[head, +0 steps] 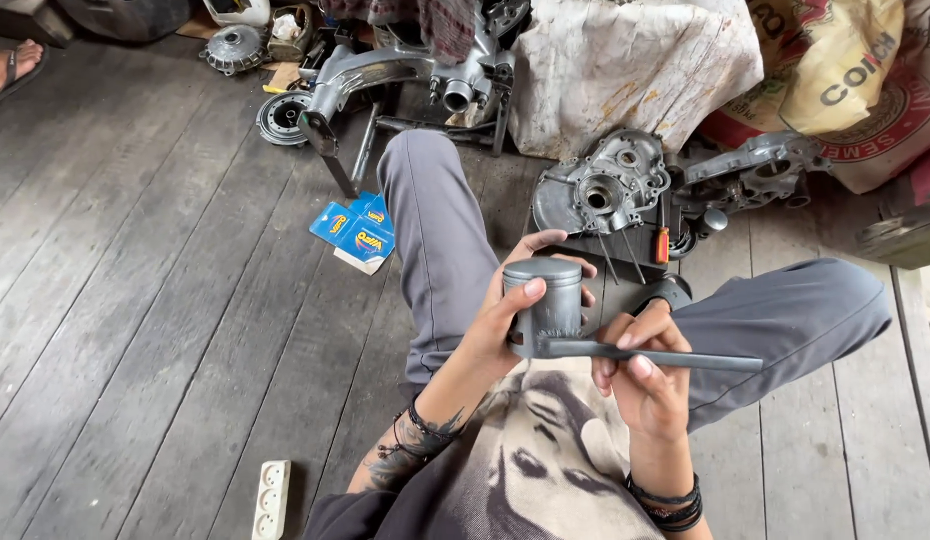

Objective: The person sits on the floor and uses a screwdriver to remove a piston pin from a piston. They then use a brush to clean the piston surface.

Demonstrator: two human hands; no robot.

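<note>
Two hands meet at a grey piston [547,300] held upright. The left hand [505,320] is clamped around it; the right hand [640,375] pinches a dark rod [650,355] lying level, its tip touching the piston's base.

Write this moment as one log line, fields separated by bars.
left hand: holds piston | right hand: holds rod, tip at piston base | seated, plank floor

head view, steeply downward (close in)
</note>
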